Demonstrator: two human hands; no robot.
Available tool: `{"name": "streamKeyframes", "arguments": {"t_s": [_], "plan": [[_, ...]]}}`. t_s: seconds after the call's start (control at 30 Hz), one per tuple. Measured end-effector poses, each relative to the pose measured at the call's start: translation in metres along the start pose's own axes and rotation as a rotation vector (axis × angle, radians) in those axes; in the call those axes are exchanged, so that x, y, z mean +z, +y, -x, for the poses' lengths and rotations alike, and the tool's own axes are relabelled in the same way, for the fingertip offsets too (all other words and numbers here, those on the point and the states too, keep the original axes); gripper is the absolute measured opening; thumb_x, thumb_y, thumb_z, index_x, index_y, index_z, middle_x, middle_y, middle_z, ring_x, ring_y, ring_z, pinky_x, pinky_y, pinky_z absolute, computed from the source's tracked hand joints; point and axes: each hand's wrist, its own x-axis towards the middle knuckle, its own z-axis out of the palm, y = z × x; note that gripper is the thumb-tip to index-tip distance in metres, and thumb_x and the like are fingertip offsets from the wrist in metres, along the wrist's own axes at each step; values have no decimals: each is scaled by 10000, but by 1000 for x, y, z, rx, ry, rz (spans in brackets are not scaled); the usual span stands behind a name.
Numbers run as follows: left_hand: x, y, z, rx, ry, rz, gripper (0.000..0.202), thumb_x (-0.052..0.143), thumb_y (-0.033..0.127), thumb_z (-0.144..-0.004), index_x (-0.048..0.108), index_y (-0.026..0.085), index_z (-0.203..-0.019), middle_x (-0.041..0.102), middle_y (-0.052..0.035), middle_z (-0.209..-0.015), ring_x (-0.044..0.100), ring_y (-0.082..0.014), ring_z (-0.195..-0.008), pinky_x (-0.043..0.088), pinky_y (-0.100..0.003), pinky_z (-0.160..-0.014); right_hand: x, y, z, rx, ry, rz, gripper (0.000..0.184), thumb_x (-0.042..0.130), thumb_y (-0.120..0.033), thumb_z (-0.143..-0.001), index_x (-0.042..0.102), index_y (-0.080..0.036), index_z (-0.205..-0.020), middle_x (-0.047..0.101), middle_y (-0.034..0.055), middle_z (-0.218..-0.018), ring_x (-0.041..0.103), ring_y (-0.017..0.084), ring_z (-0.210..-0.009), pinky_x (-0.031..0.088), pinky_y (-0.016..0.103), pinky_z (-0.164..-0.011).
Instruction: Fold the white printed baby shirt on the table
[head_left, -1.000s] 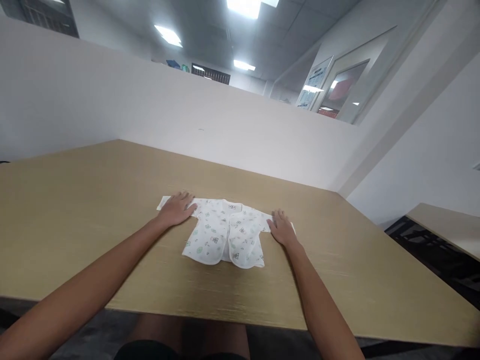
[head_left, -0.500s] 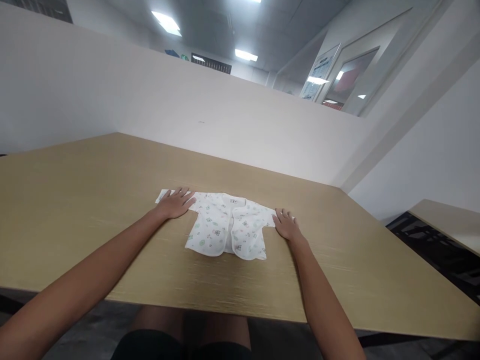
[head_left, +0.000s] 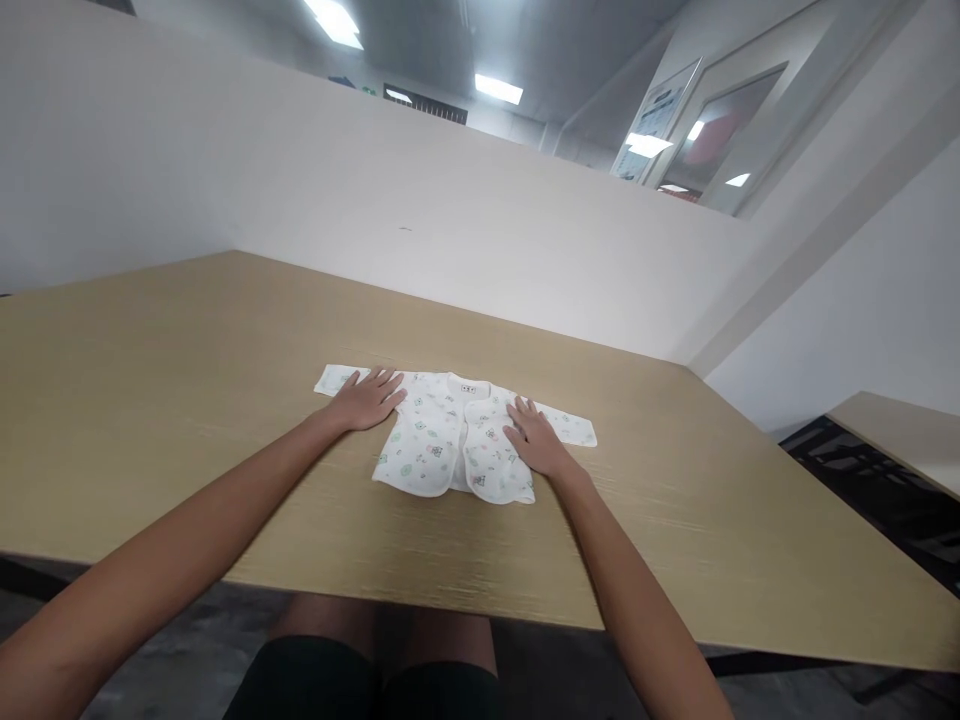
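A small white baby jacket with a green and grey animal print lies spread on the table, neck away from me and both sleeves stretched out sideways. Its front is parted down the middle, and a small label shows inside the collar. My left hand rests flat, fingers spread, over the left sleeve near the shoulder. On the other side my right hand lies flat at the armpit and the edge of the right front panel, fingers apart. The right sleeve is uncovered out to its cuff.
The wooden table reaches to a low white partition wall behind the jacket. At the right stands a lower piece of furniture with a pale top and dark side. The table's front edge runs above my lap.
My right hand has moved inward from the right sleeve's cuff to the jacket's body. My left hand has slid slightly toward the shoulder. The view has tilted a little.
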Motion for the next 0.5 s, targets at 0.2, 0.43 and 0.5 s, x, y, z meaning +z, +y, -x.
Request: {"name": "streamKeyframes", "arguments": {"t_s": [0.2,0.43,0.5], "plan": [[-3,2,2,-50,41,-10,759,56,603,-1053,238,250,-1700,82,58,-1727,58,-200,-1613,87,-511,-1288,-10,-41,12,-364,213,-309,300,669,-419,-969,764,-194,-1142,692,50,-1254,618,191,-1208,456,348,-1093],[-7,8,5,-45,47,-12,722,115,562,-1067,254,232,-1694,104,35,-1728,79,-218,-1609,89,-527,-1285,18,-111,23,-801,-4,-365,196,735,-360,-916,725,-187,-1008,655,63,-1052,566,183,-1012,466,355,-937],[-7,8,5,-51,38,-23,721,107,564,-1068,233,238,-1699,97,46,-1728,72,-209,-1610,86,-523,-1287,17,-113,23,-816,8,-383,93,682,-271,-938,708,-183,-954,651,62,-1031,559,180,-1003,459,360,-942]]}}
